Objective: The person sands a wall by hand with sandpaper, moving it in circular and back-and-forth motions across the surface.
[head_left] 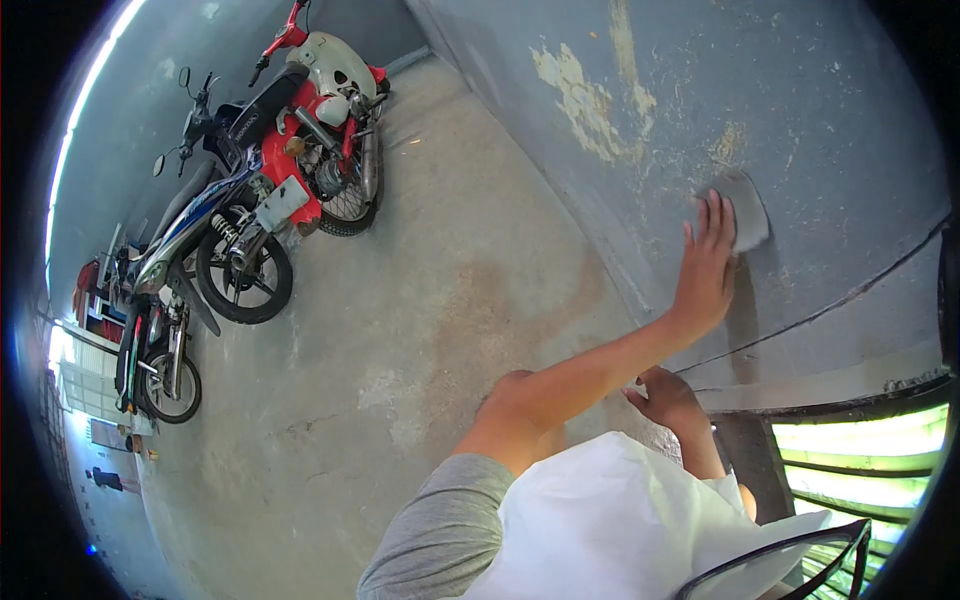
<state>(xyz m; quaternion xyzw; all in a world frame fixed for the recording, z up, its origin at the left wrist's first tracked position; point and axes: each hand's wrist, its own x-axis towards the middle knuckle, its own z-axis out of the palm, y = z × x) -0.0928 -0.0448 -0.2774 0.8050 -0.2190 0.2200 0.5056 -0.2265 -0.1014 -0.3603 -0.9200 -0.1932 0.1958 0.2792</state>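
My left hand (708,265) reaches out to the grey wall (820,130), its fingers pressing a grey sheet of sandpaper (748,212) flat against the surface. The thumb is hidden. Around the sheet the paint is scuffed, with pale peeled patches (585,100) farther along the wall. My right hand (672,402) hangs low near the foot of the wall, loosely curled, thumb and forefinger apart. Nothing clear shows in it, though part of its palm is hidden. White cloth (590,520) covers the front of my body, beside a grey sleeve (440,530).
A red motorcycle (285,150) and a dark blue one (190,230) stand on the concrete floor (400,330) to the left, with another motorcycle (165,375) beyond. A dark-framed slatted opening (860,440) lies at lower right. A person (112,480) is far off at left.
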